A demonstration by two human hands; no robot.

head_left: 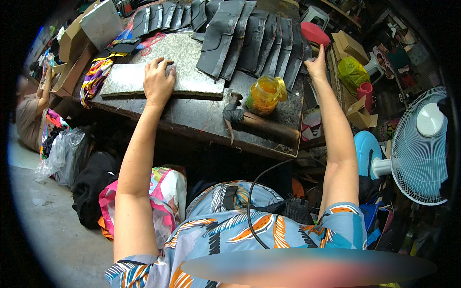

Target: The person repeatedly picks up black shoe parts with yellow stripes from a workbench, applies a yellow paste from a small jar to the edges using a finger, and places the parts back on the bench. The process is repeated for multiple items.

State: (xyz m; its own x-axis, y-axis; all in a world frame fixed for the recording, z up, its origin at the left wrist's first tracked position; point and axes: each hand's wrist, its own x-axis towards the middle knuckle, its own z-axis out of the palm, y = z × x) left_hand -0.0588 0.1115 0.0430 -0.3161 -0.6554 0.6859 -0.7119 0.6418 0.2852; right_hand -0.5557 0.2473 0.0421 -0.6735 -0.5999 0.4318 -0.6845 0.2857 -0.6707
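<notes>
My left hand [159, 82] rests on a pale stone slab [122, 79], its fingers loosely bent and apart, with nothing seen in them. At the table's right side, my right hand [317, 66] has thumb and forefinger spread. It is beside the overlapping black leather-like pieces [261, 41] and just below a red rounded object [315, 34]. Whether it touches the pieces I cannot tell. Nearer me stand a jar of yellow-orange stuff [263, 96] and a hammer [269, 126] with a wooden handle and a dark wrapped head, lying on its side.
The dark worktable [192, 113] has a colourful cloth [98, 77] and cardboard boxes [77, 53] at its left. A white and blue fan [420, 144] stands at right, near a yellow-green bag [353, 74]. Bags [168, 192] sit below the table. Another person [31, 113] is at far left.
</notes>
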